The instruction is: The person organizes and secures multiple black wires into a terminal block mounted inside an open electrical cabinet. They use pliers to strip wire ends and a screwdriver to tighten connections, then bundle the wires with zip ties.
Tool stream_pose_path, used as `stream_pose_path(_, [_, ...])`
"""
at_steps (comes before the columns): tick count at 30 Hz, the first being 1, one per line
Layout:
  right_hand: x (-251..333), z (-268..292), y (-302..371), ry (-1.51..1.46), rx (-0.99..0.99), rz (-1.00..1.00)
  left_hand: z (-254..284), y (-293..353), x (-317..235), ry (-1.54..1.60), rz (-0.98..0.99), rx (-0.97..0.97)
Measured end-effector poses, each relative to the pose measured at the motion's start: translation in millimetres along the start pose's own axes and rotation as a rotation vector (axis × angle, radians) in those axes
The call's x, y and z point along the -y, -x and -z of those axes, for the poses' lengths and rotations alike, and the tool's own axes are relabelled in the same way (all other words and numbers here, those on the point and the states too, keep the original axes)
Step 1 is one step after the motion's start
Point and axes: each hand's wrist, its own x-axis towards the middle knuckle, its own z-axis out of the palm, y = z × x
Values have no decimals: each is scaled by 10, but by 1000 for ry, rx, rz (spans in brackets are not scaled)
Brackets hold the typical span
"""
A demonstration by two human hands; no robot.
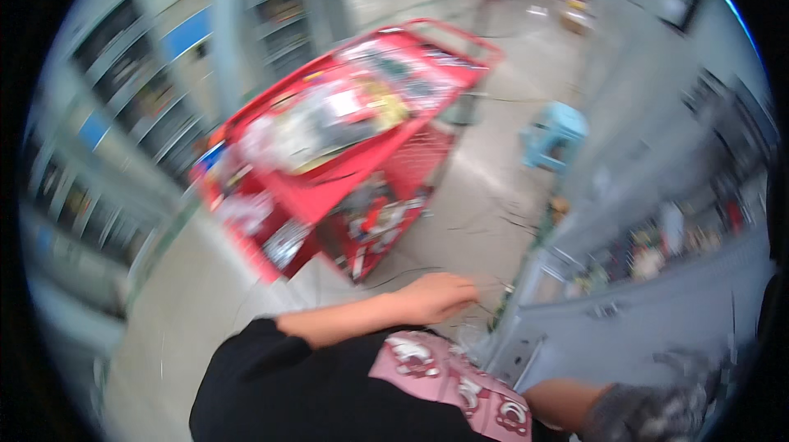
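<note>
My left hand [438,296] reaches across in front of my body at the lower centre. Its fingers are curled together, and nothing shows in them. The front edge of the grey metal cabinet or machine [600,319] lies to its right, apart from it. My right arm enters at the lower right, ending in a grey, fuzzy-looking covering [649,411], perhaps a glove or sleeve. Motion blur smears its far end, so the fingers there cannot be made out. A black shirt and a pink patterned cloth [448,376] cover my front.
A red tool cart [329,187] loaded with bags, papers and small parts stands ahead to the left. A light blue plastic stool [555,136] sits beyond on the floor, near thin dark wires [514,220]. Grey shelving racks [136,72] line the left side. Assorted small parts lie on the grey cabinet.
</note>
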Motion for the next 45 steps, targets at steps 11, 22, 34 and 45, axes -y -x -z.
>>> stream_pose_path(11, [1131, 416, 249, 353, -108, -192, -480, -1070, -554, 223, -360, 88])
stream_pose_path(22, [1018, 1252, -152, 1563, -285, -259, -316, -3474, -2286, 676, -988, -249])
stream_pose_path(34, [253, 2088, -788, 2124, 140, -527, -434, -4668, -3038, 337, -1517, -33])
stream_pose_path(45, [-105, 2134, -905, 2508, 571, -957, -430, -5179, -3145, 803, -1260, 802])
